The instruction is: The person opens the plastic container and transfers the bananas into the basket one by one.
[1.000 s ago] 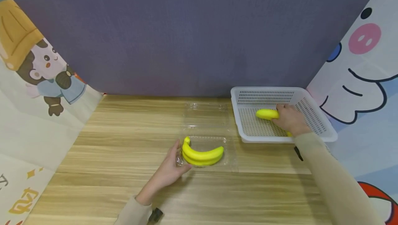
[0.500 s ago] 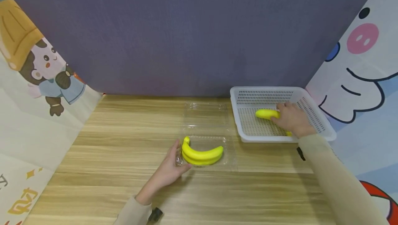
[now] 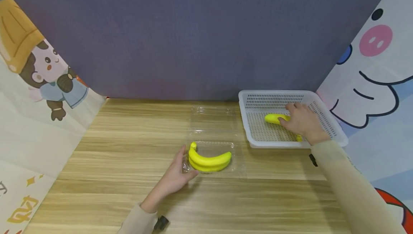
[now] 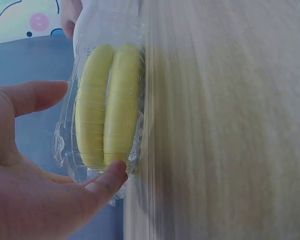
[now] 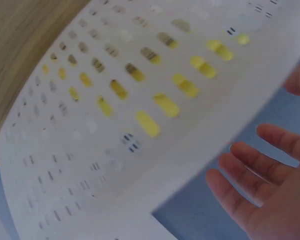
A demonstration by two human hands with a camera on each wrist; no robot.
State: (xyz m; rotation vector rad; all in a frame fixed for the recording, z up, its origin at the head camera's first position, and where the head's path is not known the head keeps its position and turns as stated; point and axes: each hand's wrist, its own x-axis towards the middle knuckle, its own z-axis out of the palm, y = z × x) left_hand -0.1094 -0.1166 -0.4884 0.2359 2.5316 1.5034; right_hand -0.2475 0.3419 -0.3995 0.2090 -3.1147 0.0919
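Toward the middle of the worktop (image 3: 129,162), nearer its front edge, I am watching the left hand (image 3: 175,178) resting against the left end of a clear plastic clamshell box (image 3: 211,157). Fingers are lying nearly straight and relaxed; in the left wrist view the thumb (image 4: 35,95) is standing apart from the box and one fingertip (image 4: 112,175) is touching its crinkled rim. I am not seeing any curl round the box.

Inside the box's lower tray a bunch of bananas (image 3: 209,159) is lying, stem end at the left beside the fingers, curve bowing toward the front edge. The box's lid is lying flat open behind it, toward the back edge.

Moving right, a white perforated basket (image 3: 248,126) is sitting at the right back corner of the worktop, just beside the box's lid. A single banana (image 3: 274,118) is lying on the basket floor, its left tip free. The right hand (image 3: 301,122) is resting over the banana's right part, thumb against its near side, fingers over the top. From the head view I cannot tell whether they are closing round it. The right wrist view is showing only loosely spread fingers (image 5: 250,165) beside the basket's wall.
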